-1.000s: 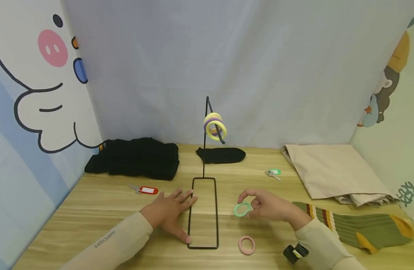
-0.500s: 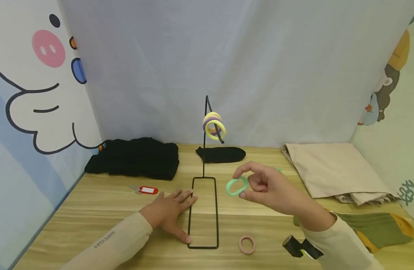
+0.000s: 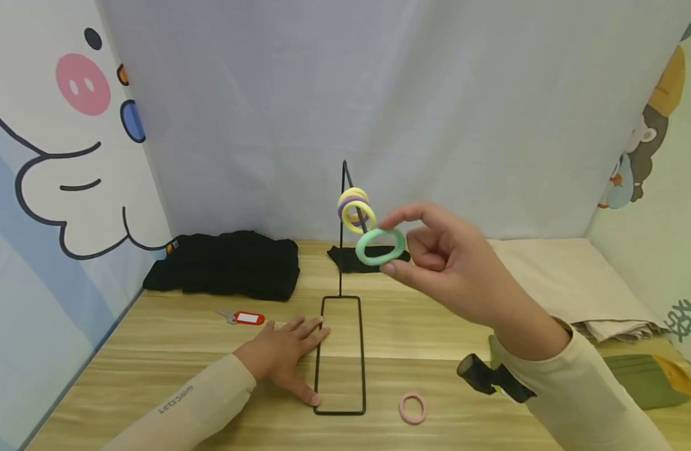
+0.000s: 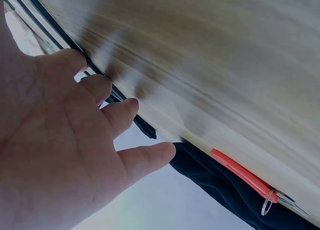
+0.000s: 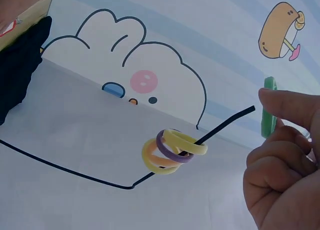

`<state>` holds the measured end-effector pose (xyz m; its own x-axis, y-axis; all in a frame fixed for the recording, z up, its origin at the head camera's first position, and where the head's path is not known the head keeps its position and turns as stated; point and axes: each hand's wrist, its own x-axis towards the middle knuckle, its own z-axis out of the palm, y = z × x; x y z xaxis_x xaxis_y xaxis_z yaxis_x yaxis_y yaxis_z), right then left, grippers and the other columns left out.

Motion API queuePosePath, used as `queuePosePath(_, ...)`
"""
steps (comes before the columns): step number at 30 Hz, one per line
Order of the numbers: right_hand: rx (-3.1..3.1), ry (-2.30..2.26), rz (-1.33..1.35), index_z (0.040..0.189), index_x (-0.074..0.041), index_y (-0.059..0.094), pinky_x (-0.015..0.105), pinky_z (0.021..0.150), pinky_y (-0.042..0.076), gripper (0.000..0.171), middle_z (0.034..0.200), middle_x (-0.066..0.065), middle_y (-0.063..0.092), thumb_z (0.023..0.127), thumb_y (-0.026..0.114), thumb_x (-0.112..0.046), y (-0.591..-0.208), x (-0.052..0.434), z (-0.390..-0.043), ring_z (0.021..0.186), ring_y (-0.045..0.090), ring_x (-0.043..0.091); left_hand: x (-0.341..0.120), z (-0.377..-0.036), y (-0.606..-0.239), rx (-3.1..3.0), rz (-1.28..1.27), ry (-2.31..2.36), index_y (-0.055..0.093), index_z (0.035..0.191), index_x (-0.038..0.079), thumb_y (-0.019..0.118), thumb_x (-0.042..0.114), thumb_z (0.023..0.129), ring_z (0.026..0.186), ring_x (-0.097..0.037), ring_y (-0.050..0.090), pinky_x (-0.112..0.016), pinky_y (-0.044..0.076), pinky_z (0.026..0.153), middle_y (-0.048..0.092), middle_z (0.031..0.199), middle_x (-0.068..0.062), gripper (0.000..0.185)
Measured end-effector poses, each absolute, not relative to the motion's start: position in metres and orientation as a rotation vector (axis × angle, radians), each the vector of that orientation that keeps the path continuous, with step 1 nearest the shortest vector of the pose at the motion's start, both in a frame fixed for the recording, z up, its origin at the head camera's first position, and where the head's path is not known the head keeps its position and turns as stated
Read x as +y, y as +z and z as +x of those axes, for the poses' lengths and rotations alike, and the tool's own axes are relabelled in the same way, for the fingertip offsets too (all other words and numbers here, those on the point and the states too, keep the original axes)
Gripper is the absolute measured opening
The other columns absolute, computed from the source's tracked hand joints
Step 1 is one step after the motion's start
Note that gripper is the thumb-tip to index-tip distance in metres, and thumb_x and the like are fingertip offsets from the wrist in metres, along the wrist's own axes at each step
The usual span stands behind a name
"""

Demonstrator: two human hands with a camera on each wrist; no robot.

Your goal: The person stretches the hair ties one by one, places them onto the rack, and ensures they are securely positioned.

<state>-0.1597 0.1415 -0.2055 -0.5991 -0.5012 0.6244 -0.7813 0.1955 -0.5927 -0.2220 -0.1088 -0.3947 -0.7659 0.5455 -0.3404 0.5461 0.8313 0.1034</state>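
My right hand pinches a green hair tie between thumb and index finger, the other fingers curled. In the right wrist view, that green hair tie stands just off the free tip of the black stand's arm. Farther along the arm hang several hair ties, yellow, purple and orange. My left hand lies spread on the table, fingertips and thumb on the left bar of the stand's rectangular base. A pink hair tie lies right of the base.
A key with a red tag lies left of the stand. Folded black cloth and a black sock are at the back. Beige cloth and a green sock lie at the right, partly behind my right arm.
My right hand has risen from low over the table, up and slightly left to the stand's arm tip, carrying the green hair tie. The left hand stays on the base.
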Motion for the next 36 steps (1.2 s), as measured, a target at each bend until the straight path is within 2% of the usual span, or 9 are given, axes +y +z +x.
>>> queuePosePath(7,-2.352,1.363,1.089,0.119,-0.005,0.051,0.027,0.043,0.027,0.051,0.055,0.002,0.017,0.074,0.073,0.004,-0.207,0.140,-0.169,0.045,0.019,0.011,-0.110,-0.222,-0.394,2.653,0.820,0.000,0.015,0.149,0.030,0.058,0.083,0.057,0.144,-0.027,0.012,-0.066,0.017,0.104,0.009,0.157,0.006,0.115)
queuePosePath(19,-2.407,1.441,1.058,0.118,-0.003,0.052,0.027,0.043,0.026,0.046,0.054,0.003,0.016,0.076,0.072,0.002,-0.224,0.149,-0.174,0.045,0.018,0.011,-0.109,-0.220,-0.390,2.655,0.828,0.005,0.016,0.149,0.029,0.060,0.082,0.057,0.144,-0.027,0.012,-0.065,0.017,0.104,0.010,0.157,0.004,0.115)
queuePosePath(28,-2.521,1.774,1.008,0.123,0.001,0.046,0.029,0.044,0.025,0.048,0.056,0.001,0.015,0.081,0.069,-0.003,-0.276,0.165,-0.176,0.046,0.013,0.015,-0.110,-0.219,-0.392,2.657,0.827,0.004,0.017,0.149,0.029,0.060,0.081,0.057,0.144,-0.027,0.013,-0.065,0.017,0.105,0.010,0.157,0.004,0.114)
queuePosePath(36,-2.732,2.065,0.829,0.128,-0.001,0.043,0.029,0.044,0.021,0.055,0.057,-0.005,0.019,0.081,0.070,-0.009,-0.332,0.181,-0.174,0.046,0.013,0.013,-0.110,-0.218,-0.390,2.661,0.823,0.004,0.017,0.149,0.029,0.061,0.080,0.058,0.144,-0.026,0.013,-0.065,0.017,0.105,0.010,0.157,0.004,0.114)
